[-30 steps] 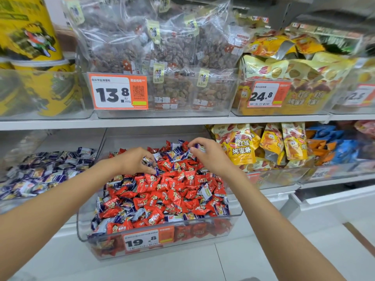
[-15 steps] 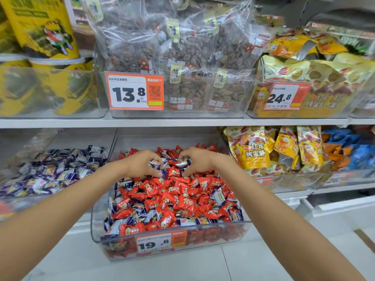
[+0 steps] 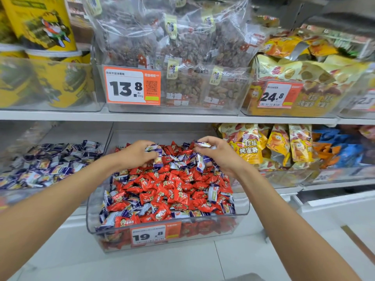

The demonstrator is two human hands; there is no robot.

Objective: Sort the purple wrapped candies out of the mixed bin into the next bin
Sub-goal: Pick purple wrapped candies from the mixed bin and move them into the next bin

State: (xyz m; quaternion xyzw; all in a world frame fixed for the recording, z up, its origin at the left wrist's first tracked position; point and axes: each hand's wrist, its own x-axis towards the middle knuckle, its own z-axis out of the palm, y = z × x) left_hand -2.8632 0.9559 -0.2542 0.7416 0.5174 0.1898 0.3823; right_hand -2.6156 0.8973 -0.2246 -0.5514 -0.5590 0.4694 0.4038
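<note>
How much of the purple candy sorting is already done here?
Done: the next bin on the left already holds a pile of purple candies. In hand: the left hand grips purple pieces, and the right hand pinches one purple candy over the mixed bin. Left: many purple wrappers lie among the red candies.

A single wide-angle view is taken from head height, directed forward and downward at the white shop shelf (image 3: 182, 117). The clear plastic bin of mixed red and purple wrapped candies (image 3: 241, 207) is seen from close by, within arm's reach, centred low in the frame.
</note>
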